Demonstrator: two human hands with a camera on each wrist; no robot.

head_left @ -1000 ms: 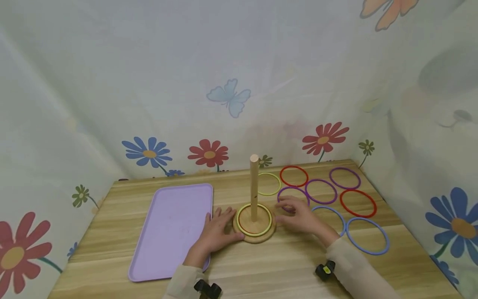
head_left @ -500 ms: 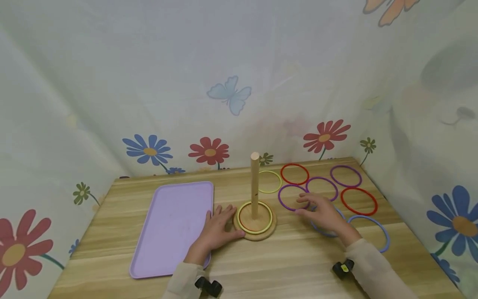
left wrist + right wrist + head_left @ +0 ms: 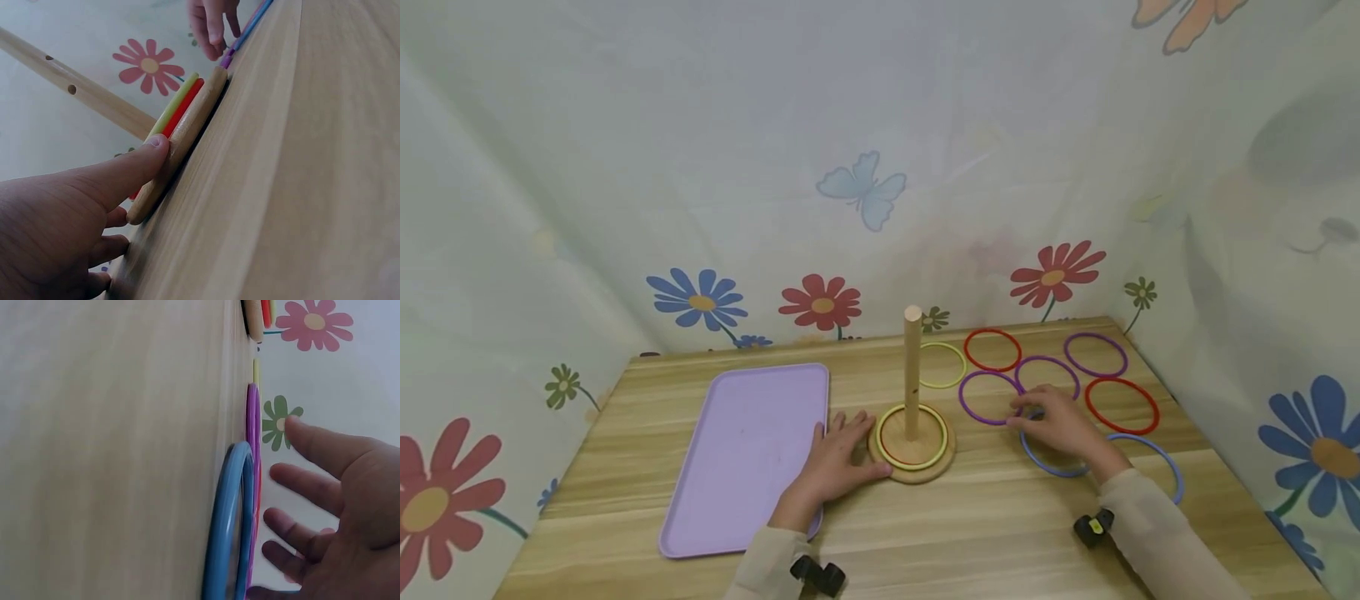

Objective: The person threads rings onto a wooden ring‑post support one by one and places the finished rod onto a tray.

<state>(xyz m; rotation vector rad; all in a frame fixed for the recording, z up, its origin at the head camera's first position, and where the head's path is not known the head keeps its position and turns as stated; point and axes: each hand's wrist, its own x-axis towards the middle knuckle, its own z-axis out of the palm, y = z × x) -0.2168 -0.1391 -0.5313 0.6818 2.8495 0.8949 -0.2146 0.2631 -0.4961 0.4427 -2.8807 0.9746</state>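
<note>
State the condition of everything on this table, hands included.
Wooden stand: upright
Stacked yellow ring: on stand, uppermost
Stacked red ring: on stand, beneath yellow
Left hand: resting against stand
Right hand: fingers apart, gripping nothing
Lavender tray: flat
Loose yellow ring: flat
Two loose red rings: flat
Three purple rings: flat
Two blue rings: flat

cream sleeves (image 3: 1157, 525); black wrist cameras (image 3: 831, 581), one seemingly yellow-marked

Flower-printed backdrop (image 3: 880, 125) behind a wooden table (image 3: 955, 533)
</note>
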